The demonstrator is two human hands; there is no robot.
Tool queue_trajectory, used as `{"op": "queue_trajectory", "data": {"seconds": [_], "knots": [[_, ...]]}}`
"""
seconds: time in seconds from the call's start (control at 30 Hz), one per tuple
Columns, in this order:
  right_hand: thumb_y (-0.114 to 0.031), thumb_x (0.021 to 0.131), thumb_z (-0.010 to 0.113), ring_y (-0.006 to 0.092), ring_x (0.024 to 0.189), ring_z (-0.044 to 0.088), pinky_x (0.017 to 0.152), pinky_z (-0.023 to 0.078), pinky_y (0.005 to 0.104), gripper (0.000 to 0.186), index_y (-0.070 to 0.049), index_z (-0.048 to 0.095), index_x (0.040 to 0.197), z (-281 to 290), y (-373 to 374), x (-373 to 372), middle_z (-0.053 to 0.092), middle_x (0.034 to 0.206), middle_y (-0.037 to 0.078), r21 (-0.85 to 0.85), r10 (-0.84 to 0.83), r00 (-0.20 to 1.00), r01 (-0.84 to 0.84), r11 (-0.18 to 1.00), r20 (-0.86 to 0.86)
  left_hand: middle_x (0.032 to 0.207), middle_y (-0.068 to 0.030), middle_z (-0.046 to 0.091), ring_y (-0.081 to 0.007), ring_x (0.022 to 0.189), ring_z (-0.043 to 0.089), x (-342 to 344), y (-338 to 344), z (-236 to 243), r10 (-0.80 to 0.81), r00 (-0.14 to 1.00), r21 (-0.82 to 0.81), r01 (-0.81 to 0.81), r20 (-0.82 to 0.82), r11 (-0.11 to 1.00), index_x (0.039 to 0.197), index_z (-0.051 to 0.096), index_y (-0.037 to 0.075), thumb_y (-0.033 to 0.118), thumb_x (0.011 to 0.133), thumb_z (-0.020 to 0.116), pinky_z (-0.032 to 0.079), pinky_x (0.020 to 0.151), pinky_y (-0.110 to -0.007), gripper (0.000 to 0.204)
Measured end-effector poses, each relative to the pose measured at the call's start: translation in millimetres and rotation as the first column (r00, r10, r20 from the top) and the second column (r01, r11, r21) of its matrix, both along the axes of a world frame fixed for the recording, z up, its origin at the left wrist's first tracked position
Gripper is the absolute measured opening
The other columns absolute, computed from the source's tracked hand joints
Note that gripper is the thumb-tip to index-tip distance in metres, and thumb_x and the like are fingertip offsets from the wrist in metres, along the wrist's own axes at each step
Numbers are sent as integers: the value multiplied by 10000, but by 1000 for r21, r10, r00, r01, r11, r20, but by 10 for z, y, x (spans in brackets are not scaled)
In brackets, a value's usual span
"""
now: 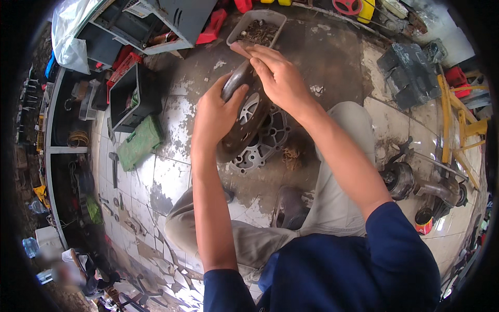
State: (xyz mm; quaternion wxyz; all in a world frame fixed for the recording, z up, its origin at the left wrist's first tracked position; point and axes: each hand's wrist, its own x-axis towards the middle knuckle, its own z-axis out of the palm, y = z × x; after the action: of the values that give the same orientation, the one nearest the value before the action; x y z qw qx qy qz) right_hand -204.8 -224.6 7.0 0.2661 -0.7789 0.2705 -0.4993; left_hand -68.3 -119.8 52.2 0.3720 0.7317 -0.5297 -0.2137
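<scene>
A heavy, dark, disc-shaped metal part stands tilted on edge between my legs, with a worn grey rim and openings near its middle. My left hand grips its upper left rim, thumb on the near face and fingers round the outside. Over the top edge, my right hand presses a folded pinkish-brown sheet, like sandpaper, with fingers together. Behind and below the disc lies a silver metal casting with round holes, partly hidden. A bundle of brown fibres sits beside it.
A grey tub of debris stands beyond my hands. On the left are a black crate, a green case and a hammer. On the right lie a dark box-shaped part, a metal assembly and a red can.
</scene>
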Motion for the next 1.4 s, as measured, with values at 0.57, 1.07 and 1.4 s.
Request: {"op": "queue_trajectory", "data": {"seconds": [0.57, 1.07, 1.4], "knots": [[-163, 1016, 542, 354, 1040, 658, 939, 487, 457, 252, 6, 705, 1107, -9, -15, -14, 720, 1082, 170, -68, 7, 1000, -6, 998, 25, 918, -142, 716, -157, 820, 647, 49, 335, -68, 1, 994, 1, -1, -107, 1000, 1245, 632, -26, 193, 967, 669, 515, 759, -314, 356], [-228, 976, 648, 275, 1124, 678, 1066, 479, 435, 247, -36, 734, 1106, -26, 387, 150, 732, 1162, 119, -272, 172, 976, -203, 941, -134, 732, -21, 626, -88, 675, 511, 479, 1154, -289, 43, 986, 100, -27, -163, 995, 1067, 677, -17, 155, 913, 735, 439, 619, -284, 238], [-278, 1032, 565, 288, 1228, 623, 1077, 434, 459, 306, -85, 719, 1213, -28, 382, 178, 714, 1231, 92, -182, 236, 967, -250, 951, -93, 762, -5, 633, -83, 704, 503, 408, 1125, -293, 34, 984, 33, -28, -176, 999, 1050, 671, -37, 161, 933, 717, 434, 633, -282, 234]]}}
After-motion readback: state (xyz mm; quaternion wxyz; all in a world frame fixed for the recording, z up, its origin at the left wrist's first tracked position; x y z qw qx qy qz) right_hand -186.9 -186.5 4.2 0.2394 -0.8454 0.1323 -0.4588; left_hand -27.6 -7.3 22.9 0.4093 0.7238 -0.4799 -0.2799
